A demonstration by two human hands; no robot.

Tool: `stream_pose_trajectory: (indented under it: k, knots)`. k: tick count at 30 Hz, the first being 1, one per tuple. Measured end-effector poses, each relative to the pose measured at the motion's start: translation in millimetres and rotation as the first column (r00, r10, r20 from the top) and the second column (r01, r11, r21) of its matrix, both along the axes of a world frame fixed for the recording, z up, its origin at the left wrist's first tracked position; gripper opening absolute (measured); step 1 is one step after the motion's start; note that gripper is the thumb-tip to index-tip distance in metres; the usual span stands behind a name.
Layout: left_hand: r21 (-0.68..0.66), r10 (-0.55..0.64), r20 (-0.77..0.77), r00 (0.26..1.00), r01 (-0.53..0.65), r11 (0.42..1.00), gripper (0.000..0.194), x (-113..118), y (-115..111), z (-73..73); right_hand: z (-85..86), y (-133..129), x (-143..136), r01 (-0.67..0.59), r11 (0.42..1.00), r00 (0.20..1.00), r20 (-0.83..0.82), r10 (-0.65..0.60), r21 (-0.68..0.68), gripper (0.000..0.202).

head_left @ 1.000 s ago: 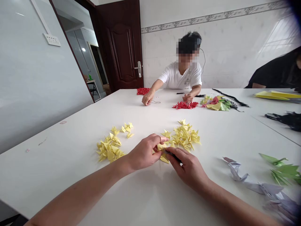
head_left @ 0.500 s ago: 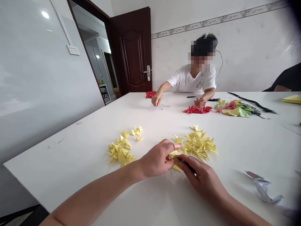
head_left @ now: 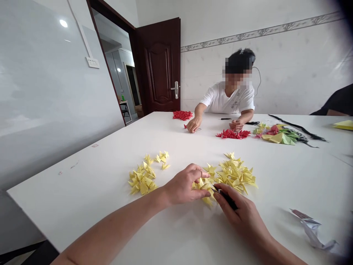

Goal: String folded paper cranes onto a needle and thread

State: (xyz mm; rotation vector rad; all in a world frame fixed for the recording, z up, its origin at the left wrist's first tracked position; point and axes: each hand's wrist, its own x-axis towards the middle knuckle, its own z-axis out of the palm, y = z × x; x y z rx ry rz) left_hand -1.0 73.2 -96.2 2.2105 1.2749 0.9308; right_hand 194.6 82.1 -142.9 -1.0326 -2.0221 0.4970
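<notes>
My left hand (head_left: 187, 184) is over the white table (head_left: 176, 228), its thumb and fingers apart around several small folded yellow paper pieces (head_left: 200, 183). Just right of it, my right hand (head_left: 239, 202) grips a slim black tool (head_left: 227, 198), whose tip points at those pieces. A larger pile of yellow folded pieces (head_left: 235, 175) lies behind my right hand. Another yellow pile (head_left: 142, 180) sits left of my left hand, with a few loose pieces (head_left: 162, 157) beside it.
Across the table a person in a white shirt (head_left: 228, 97) handles red folded pieces (head_left: 233, 134). Another red pile (head_left: 182, 115) lies at the far edge. Coloured paper pieces (head_left: 281, 134) and black cords (head_left: 298, 127) are at the far right. Crumpled paper (head_left: 313, 228) lies near right.
My left hand's thumb and fingers have spread from the paper pieces. My right hand with the black tool has drawn slightly right. The person's hand opposite has moved right, and the view has tilted up slightly.
</notes>
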Motion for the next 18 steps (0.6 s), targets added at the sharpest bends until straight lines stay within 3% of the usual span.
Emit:
stream_pose_trajectory:
  k: [2, 4, 6, 7, 12, 18]
  knots:
    - [0.035, 0.059, 0.007, 0.998, -0.060, 0.998, 0.033, -12, 4, 13.2, 0.0, 0, 1, -0.003, 1.000, 1.000, 0.003, 0.003, -0.007, 0.026]
    - [0.044, 0.226, -0.049, 0.973, -0.224, 0.974, 0.024, -32, 9, 27.7, 0.0, 0, 1, -0.009, 1.000, 1.000, 0.009, 0.009, -0.013, 0.026]
    - [0.016, 0.444, -0.214, 0.870, -0.452, 0.892, 0.022, -55, 14, 38.2, 0.0, -1, 0, -0.027, 0.999, 1.000, 0.016, 0.027, -0.025, 0.026]
    - [-0.001, 0.480, -0.255, 0.839, -0.497, 0.868, 0.022, -67, 16, 40.8, -0.1, -2, 0, -0.036, 0.999, 0.999, 0.018, 0.036, -0.034, 0.026]
    - [-0.126, 0.454, -0.344, 0.822, -0.520, 0.845, 0.016, -101, 18, 33.7, -0.7, -5, -1, -0.078, 0.995, 0.997, 0.012, 0.079, -0.066, 0.025]
    - [-0.171, 0.348, -0.312, 0.884, -0.413, 0.895, 0.011, -84, 17, 33.6, 2.0, -6, 0, -0.097, 0.995, 0.995, 0.004, 0.097, -0.007, 0.022]
